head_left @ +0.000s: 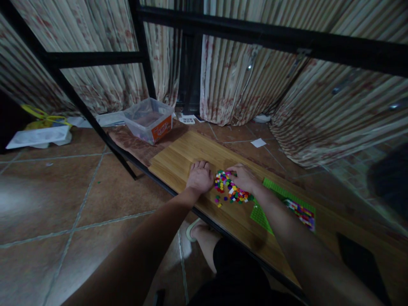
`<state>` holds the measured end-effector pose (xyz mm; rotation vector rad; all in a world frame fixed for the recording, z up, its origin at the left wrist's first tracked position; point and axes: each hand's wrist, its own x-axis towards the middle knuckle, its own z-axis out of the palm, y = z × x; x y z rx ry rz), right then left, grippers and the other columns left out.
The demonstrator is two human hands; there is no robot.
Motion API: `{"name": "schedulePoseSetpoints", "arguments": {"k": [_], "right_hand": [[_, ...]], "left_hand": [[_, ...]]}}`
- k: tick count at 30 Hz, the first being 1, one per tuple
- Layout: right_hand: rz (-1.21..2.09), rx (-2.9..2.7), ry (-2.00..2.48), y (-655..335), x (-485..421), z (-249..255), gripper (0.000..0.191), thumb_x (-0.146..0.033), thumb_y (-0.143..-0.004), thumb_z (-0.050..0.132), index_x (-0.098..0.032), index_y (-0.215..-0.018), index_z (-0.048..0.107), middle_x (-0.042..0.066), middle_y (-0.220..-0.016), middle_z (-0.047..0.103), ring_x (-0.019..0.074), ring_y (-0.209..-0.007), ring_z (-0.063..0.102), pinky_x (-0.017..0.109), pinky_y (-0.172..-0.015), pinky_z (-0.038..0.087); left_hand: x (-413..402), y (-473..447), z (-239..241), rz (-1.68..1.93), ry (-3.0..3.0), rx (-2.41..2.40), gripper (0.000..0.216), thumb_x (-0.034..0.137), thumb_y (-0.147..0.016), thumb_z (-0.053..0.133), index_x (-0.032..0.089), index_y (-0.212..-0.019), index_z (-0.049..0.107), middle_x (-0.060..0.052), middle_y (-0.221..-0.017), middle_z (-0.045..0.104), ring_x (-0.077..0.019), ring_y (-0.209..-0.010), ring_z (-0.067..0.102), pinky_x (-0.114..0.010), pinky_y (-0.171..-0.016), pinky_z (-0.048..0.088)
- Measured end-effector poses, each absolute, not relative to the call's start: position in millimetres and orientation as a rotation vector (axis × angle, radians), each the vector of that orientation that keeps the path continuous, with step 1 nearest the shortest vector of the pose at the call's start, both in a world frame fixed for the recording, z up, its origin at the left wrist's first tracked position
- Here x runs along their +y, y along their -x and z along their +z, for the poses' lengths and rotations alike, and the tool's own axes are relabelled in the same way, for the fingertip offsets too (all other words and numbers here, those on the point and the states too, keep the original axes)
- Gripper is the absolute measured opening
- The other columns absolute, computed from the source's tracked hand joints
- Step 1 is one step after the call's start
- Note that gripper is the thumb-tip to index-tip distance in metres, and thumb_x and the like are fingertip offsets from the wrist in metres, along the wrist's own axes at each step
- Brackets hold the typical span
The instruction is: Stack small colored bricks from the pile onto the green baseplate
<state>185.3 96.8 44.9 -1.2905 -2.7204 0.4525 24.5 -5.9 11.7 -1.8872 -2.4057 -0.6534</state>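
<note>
Small multicoloured toy building bricks [237,194] lie in a loose pile on a wooden board [174,159]. My left hand [200,176] rests palm down on the board, just left of the pile, its fingers stretched forward and nothing seen in them. Over the far side of the pile, my right hand [242,177] has its fingertips together among the bricks; whatever they hold is hidden. Beneath my right forearm is a green studded baseplate [261,216], partly covered by the arm. Rows of coloured bricks [302,213] are set on its right part.
A clear plastic box [148,119] with an orange label stands past the board's left end. A dark flat object [361,259] lies at the right. Black metal bars [255,34] cross in front of striped curtains [236,85]. A white paper [258,143] lies beyond the board.
</note>
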Motion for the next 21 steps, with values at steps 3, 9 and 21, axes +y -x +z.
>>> {"name": "schedulePoseSetpoints", "arguments": {"k": [3, 9, 21], "right_hand": [[0.46, -2.712, 1.304, -184.5, 96.4, 44.7, 0.022, -0.022, -0.086, 0.061, -0.022, -0.104, 0.074, 0.007, -0.108, 0.066, 0.0167, -0.102, 0.062, 0.028, -0.094, 0.044], [0.539, -2.608, 1.323, -191.4, 92.9, 45.6, 0.011, -0.024, -0.081, 0.067, -0.02, -0.089, 0.073, 0.005, -0.097, 0.068, 0.016, -0.091, 0.062, 0.027, -0.084, 0.046], [1.331, -1.875, 1.173, -224.4, 61.9, 48.3, 0.04, -0.042, -0.072, 0.071, -0.019, -0.105, 0.064, 0.002, -0.081, 0.073, 0.0147, -0.068, 0.066, 0.029, -0.064, 0.054]], "left_hand": [[-5.8, -24.4, 12.0, -0.662, 1.9, -2.401, 0.033, 0.029, -0.09, 0.043, 0.015, -0.114, 0.06, -0.012, -0.126, 0.059, -0.0266, -0.117, 0.051, -0.042, -0.105, 0.038], [-6.8, -25.0, 14.6, -0.649, 1.891, -2.407, 0.033, 0.029, -0.09, 0.042, 0.014, -0.114, 0.061, -0.013, -0.123, 0.061, -0.0269, -0.117, 0.051, -0.042, -0.104, 0.038], [-4.9, -24.4, 13.7, -0.643, 1.897, -2.419, 0.034, 0.028, -0.09, 0.043, 0.016, -0.116, 0.06, -0.013, -0.124, 0.06, -0.0278, -0.118, 0.051, -0.043, -0.103, 0.039]]}}
